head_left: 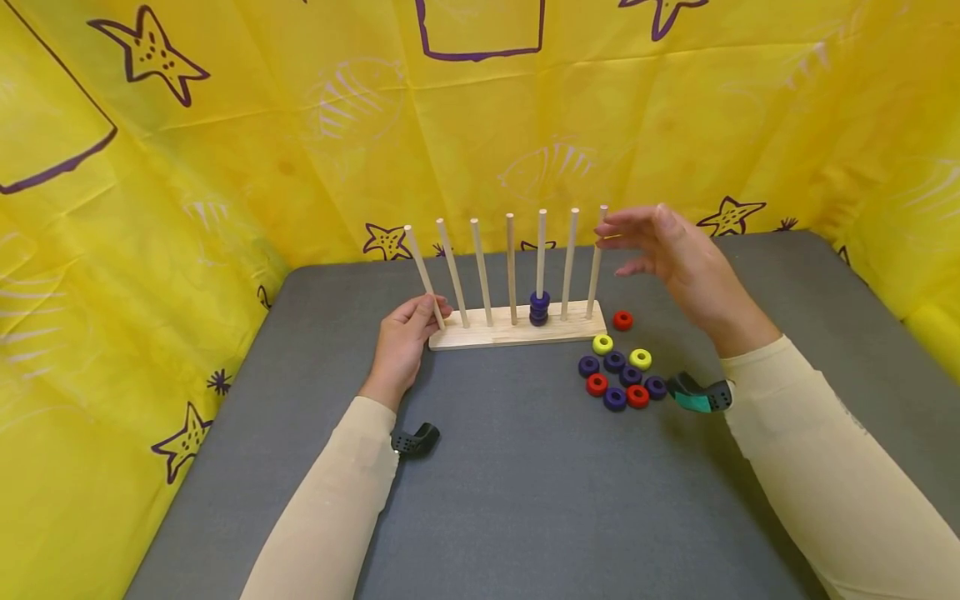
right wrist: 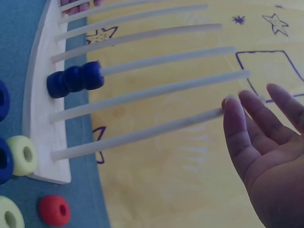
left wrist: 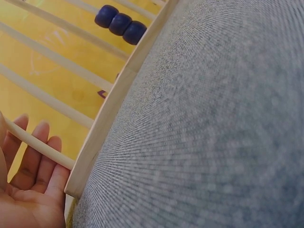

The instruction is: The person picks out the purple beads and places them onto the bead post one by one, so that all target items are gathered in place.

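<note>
Sorting stand in partial use. The wooden stand (head_left: 491,336) is upright on the grey worktop (head_left: 487,475), its seven pegs in a row. As far as the pictures show, one peg is loaded: the fifth peg (head_left: 541,258) from the left bears a stack of three dark purple rings (head_left: 539,309), seated at the base. The other six pegs carry no rings, so the loading appears to be at an early stage. Ten pieces remain loose on the worktop, just in front of the stand's right end: five purple rings (head_left: 615,405), three red rings (head_left: 637,402) and two yellow rings (head_left: 641,365). The stand is the only holder for the rings in view. The left hand (head_left: 400,348) has thumb and fingers closed about the foot of the leftmost peg (head_left: 422,271), probably to steady the stand. The right hand (head_left: 688,265), its fingers apart and no ring visible in it, is at the top of the rightmost peg (head_left: 596,279); whether the fingertips touch that peg cannot be told.
</note>
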